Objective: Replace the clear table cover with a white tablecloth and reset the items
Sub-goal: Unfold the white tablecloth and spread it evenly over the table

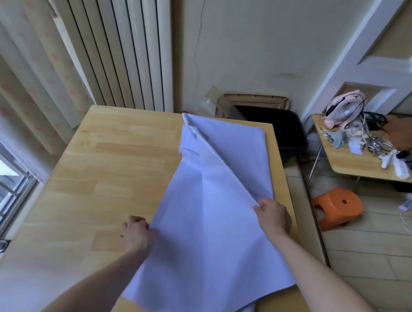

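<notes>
White tablecloth (pixel 215 210) lies half-folded, long axis running away along the wooden surface (pixel 108 157).
Left hand (pixel 135 233) and right hand (pixel 272 215) pinch its edges; bare wood lies left.

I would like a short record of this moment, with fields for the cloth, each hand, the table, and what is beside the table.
cloth: white tablecloth, partly unfolded, covering the right part of the table
left hand: left hand grips the cloth's left edge
right hand: right hand grips a lifted fold
table: wooden table, left part bare
beside: orange stool, small side table with a fan
</notes>
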